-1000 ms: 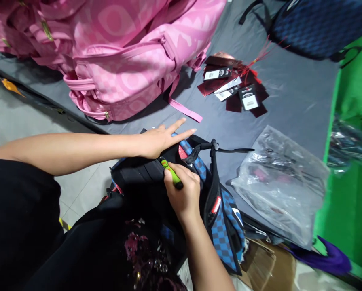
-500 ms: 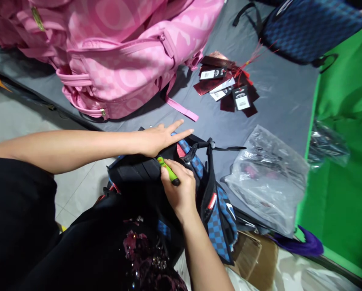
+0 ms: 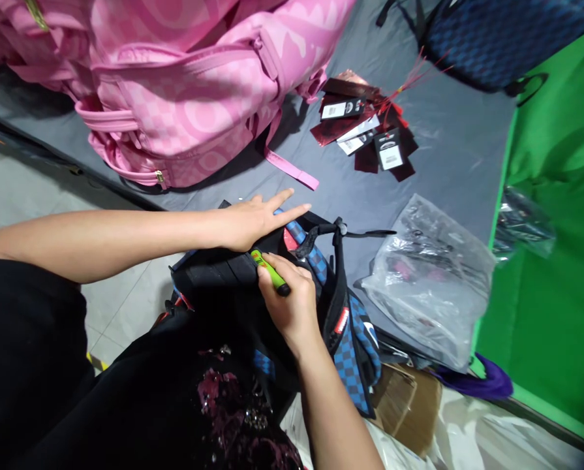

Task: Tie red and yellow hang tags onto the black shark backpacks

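Seemingly working a green tool (image 3: 271,271) against the checkered backpack (image 3: 353,365), lower centre of frame. Holding the tool in curled fingers of the right hand (image 3: 292,297); apparently bracing with the left hand (image 3: 247,225), fingers spread wide. Probably calls next for steady pressure.

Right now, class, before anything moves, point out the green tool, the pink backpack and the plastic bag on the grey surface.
Green tool (image 3: 271,269): head view, middle of its green body.
Pink backpack (image 3: 188,108): head view, patterned fabric side.
Plastic bag (image 3: 433,284): head view, middle of its upper face.
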### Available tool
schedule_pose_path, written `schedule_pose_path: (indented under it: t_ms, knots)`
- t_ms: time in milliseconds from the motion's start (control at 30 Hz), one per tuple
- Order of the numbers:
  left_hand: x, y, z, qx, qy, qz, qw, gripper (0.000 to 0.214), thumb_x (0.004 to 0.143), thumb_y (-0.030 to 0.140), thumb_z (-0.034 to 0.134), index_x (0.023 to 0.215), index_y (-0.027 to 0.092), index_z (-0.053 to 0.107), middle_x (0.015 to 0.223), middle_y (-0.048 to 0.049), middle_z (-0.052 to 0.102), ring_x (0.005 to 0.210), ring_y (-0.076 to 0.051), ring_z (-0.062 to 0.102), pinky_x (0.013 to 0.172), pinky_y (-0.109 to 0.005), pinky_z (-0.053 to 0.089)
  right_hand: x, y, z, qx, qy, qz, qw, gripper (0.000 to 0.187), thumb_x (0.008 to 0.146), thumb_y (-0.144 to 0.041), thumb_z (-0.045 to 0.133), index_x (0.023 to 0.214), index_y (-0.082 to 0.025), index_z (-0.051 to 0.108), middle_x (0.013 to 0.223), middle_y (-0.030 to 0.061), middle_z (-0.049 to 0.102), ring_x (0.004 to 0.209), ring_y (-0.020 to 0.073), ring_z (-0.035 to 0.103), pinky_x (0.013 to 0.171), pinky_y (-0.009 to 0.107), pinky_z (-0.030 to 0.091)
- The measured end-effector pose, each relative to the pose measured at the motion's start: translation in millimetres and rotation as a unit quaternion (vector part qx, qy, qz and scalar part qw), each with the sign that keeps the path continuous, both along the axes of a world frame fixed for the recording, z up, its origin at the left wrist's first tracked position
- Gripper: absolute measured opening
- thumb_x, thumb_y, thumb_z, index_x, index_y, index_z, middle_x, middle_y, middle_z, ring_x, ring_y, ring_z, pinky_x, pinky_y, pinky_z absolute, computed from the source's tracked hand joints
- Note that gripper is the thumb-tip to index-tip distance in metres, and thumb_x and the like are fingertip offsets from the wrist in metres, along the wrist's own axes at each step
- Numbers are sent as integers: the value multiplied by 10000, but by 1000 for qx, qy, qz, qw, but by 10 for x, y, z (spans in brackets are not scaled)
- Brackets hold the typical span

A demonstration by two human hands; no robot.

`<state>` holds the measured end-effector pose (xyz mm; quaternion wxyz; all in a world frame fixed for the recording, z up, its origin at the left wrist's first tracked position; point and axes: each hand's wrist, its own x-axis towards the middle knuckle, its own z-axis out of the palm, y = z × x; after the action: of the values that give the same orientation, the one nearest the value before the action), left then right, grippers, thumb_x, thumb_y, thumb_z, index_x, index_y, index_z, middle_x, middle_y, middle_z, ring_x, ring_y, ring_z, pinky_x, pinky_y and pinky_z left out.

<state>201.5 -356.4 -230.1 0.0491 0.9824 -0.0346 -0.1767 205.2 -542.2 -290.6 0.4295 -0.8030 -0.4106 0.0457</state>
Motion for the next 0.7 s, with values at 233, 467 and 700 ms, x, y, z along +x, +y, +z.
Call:
schedule_pose_path:
  t_ms: [233, 467, 700]
  knots:
    - [-1, 16, -37, -8, -3, 2, 1000, 1151, 755, 56, 575, 1549, 384, -190, 1672, -118, -99, 1264, -389, 464, 835, -393, 477, 35, -37, 13, -5, 29, 14, 999, 237, 895, -246, 594, 1086, -213, 730, 1096, 58, 754, 1061, 230, 700, 935, 394, 512]
    - [3, 13, -26, -8, 6, 4, 1000, 1164, 742, 48, 580, 1550, 370, -195, 1668, -130, -106, 1285, -403, 449, 884, -406, 457, -4, -23, 10, -6, 15, 3, 1000, 247, 890, -234, 597, 1099, -229, 728, 1098, 52, 755, 1048, 236, 708, 896, 394, 521]
    - [0, 20, -27, -9, 5, 0, 1000, 1164, 745, 57, 580, 1548, 371, -202, 1670, -133, -86, 1284, -395, 450, 861, -398, 466, 91, -59, 35, -4, 54, 44, 998, 281, 866, -210, 617, 1123, -216, 730, 1125, 67, 745, 1083, 232, 691, 970, 404, 534]
